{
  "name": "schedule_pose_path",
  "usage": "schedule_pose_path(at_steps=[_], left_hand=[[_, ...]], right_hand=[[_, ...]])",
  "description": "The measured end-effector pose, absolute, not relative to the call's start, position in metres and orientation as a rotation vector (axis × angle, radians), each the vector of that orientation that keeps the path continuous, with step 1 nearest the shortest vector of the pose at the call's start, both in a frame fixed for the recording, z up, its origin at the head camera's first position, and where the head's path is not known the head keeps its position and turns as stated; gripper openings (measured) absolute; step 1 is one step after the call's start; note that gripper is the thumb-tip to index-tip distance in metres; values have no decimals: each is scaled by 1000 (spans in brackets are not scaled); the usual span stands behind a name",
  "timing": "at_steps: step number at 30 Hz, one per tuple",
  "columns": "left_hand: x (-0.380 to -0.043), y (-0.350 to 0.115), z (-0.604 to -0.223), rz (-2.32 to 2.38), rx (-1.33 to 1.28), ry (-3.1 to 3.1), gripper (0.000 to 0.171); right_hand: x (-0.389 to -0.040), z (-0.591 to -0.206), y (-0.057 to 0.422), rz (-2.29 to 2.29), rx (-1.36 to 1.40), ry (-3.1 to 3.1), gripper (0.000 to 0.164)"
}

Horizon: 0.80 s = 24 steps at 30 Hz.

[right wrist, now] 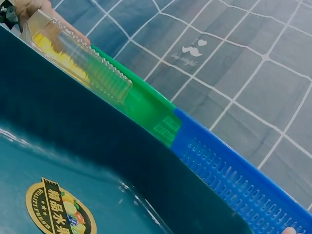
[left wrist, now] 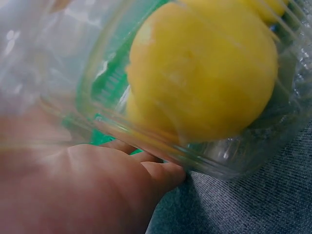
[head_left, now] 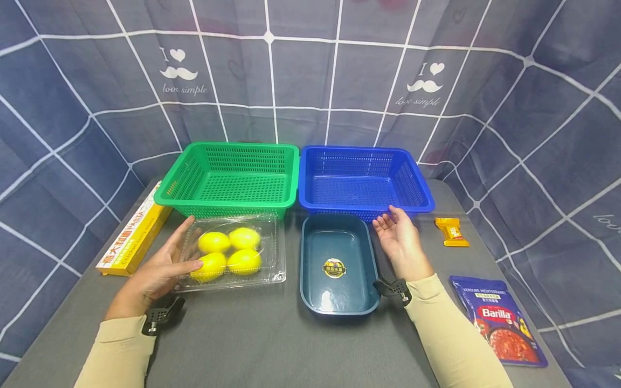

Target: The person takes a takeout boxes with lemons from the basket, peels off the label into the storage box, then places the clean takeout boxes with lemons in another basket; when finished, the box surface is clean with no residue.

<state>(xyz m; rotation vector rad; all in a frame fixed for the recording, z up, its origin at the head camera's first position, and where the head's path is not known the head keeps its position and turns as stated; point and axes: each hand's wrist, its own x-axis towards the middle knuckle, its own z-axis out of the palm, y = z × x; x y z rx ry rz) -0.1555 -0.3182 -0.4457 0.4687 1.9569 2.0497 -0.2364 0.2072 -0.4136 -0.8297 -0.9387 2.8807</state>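
Note:
In the head view my left hand (head_left: 157,272) grips the left side of a clear plastic clamshell box (head_left: 274,264), its thumb over the top. Several yellow lemons (head_left: 245,261) sit inside, and one lemon (left wrist: 204,73) fills much of the left wrist view. My right hand (head_left: 402,242) has loosely bent fingers and holds nothing visible. It hovers by the front wall of the blue basket (head_left: 427,202), right of a dark teal tray (head_left: 339,291). Whether its fingertips touch the basket I cannot tell. The tray bears a round fruit sticker (head_left: 335,268).
A green basket (head_left: 170,196) stands left of the blue one. A yellow pasta box (head_left: 138,231) lies at the left edge. On the right are a small orange packet (head_left: 452,231) and a purple Barilla pouch (head_left: 499,320). A gridded curtain (head_left: 305,70) hangs behind.

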Motion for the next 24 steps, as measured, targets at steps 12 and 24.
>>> schedule_pose_path(at_steps=[12,24], left_hand=[[-156,-320,-446,2055,478,1947,110],[-155,-318,-445,2041,458,1986,109]], right_hand=[[-239,-413,205,2992,-693,-654,16],[-241,-418,207,3033,-691,-496,28]])
